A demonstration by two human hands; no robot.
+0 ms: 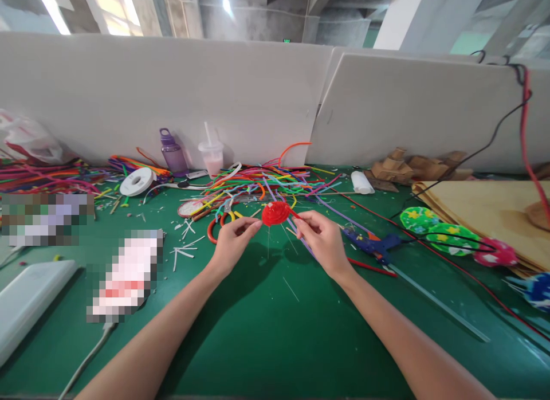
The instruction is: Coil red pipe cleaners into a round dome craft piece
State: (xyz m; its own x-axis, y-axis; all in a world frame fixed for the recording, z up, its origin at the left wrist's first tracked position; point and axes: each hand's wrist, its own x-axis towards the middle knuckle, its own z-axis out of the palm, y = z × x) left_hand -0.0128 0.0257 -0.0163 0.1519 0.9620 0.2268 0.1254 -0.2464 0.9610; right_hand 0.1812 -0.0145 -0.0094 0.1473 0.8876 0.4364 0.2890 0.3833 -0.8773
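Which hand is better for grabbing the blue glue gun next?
Probably the right hand: the glue gun lies on that side, while the left hand is farther, across the red coil.

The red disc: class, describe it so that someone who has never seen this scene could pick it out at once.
On the green table, find the heap of coloured strands near the pale partition. Just in front of it, between the left hand and right hand, is the red disc. Unlike the thin, loose strands behind, it is compact, rounded and red.
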